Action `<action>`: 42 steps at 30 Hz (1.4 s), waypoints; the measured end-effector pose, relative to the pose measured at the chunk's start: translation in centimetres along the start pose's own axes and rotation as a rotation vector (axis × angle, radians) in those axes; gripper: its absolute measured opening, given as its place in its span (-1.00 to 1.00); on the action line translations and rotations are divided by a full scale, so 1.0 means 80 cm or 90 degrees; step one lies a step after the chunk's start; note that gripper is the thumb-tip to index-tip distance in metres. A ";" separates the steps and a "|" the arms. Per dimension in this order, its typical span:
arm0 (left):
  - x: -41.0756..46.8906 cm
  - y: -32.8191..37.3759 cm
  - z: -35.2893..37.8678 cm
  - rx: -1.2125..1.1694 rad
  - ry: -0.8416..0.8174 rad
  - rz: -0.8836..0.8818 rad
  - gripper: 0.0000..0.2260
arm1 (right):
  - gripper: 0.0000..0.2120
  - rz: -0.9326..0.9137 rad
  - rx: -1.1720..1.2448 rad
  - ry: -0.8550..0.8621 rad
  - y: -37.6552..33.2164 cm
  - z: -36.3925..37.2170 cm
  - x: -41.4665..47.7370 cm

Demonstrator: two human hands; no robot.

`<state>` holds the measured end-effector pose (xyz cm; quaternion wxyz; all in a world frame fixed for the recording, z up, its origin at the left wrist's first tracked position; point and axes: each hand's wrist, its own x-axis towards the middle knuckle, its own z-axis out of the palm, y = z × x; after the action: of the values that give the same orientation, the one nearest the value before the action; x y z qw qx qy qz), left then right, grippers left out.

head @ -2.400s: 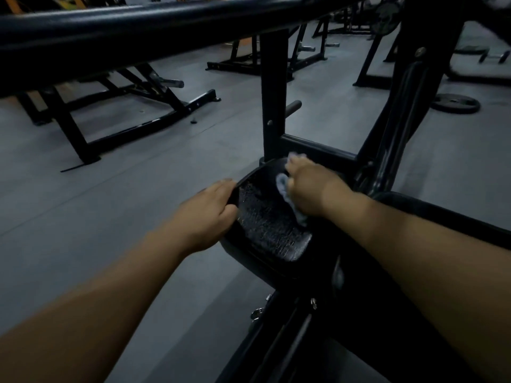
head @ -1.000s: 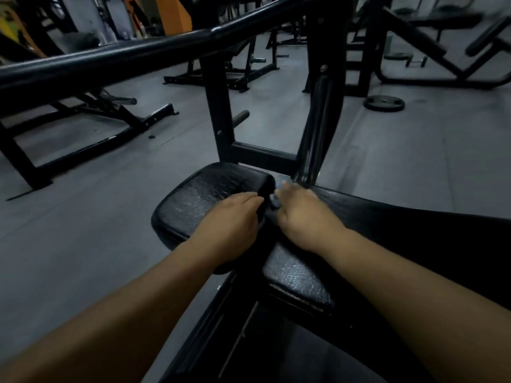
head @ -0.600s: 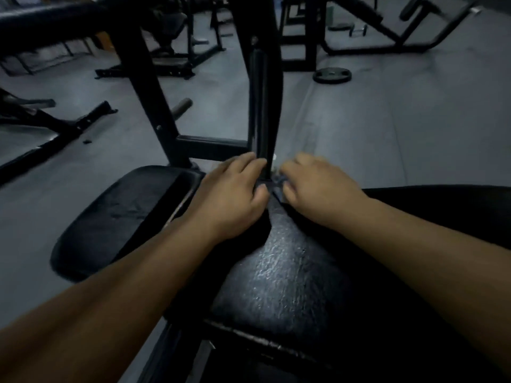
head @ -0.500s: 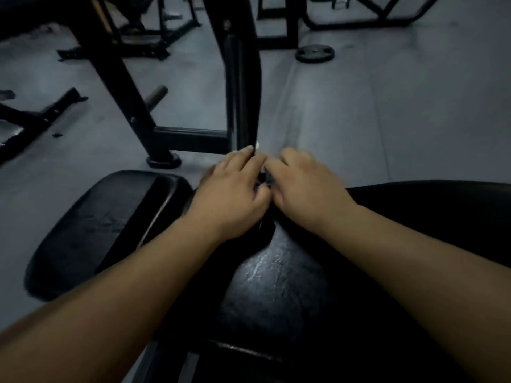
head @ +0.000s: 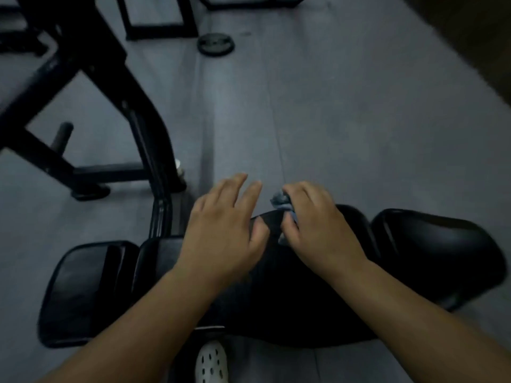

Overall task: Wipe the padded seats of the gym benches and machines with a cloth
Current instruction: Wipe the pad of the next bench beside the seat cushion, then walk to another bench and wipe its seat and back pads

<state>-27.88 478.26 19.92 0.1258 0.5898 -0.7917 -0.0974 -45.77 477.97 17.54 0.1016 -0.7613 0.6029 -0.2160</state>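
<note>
Two bare hands are reaching across a black padded bench (head: 276,294) toward its far edge. The left hand (head: 224,233) is stretching out flat, fingers straight and slightly spread, holding nothing. The right hand (head: 318,230) is curling its fingers round a bunched blue-grey cloth (head: 279,200) — the wad is poking out past the knuckles, right at the pad's far rim. Separate black cushions are flanking the middle one: a left pad (head: 83,288) and a right pad (head: 437,252). A black steel frame (head: 91,73) is standing on the grey floor (head: 345,120), a weight plate (head: 215,45) is lying farther off, and a white perforated shoe (head: 211,363) is showing beneath the bench.
</note>
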 end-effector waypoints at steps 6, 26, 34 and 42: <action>0.011 0.168 -0.149 -0.006 0.009 0.106 -0.46 | -0.59 0.085 -0.020 0.104 0.002 -0.236 -0.051; 0.006 0.738 -0.123 -0.184 -0.120 0.813 -0.51 | -0.61 0.661 -0.253 0.455 0.158 -0.557 -0.425; -0.219 1.022 -0.047 -0.157 -0.229 1.084 -0.43 | -0.64 0.881 -0.353 0.591 0.190 -0.621 -0.740; -0.420 1.256 -0.011 -0.176 -0.301 1.259 -0.45 | -0.67 1.094 -0.399 0.627 0.232 -0.697 -0.986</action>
<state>-109.86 539.11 48.30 0.0574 -0.3805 -0.9100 -0.1543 -101.34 555.05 42.93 -0.2386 0.1056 0.9462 -0.1913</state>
